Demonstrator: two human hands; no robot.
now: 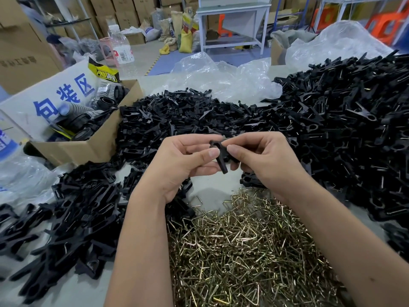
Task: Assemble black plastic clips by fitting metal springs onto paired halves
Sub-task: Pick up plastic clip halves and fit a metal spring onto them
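Boxes and sacks are crowding a warehouse around a pale worktable (212, 191) heaped with black clip halves (345, 129) and brass-coloured springs (243, 251). Above it, the left hand (183, 165) and right hand (263, 160) are pinching paired halves (222, 155), seemingly light, stiff plastic best gripped by the flat sides.

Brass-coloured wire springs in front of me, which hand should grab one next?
Probably the right hand: the heap of brass-coloured wire springs lies mostly under its wrist, while the left hand can hold the paired black plastic clip halves.
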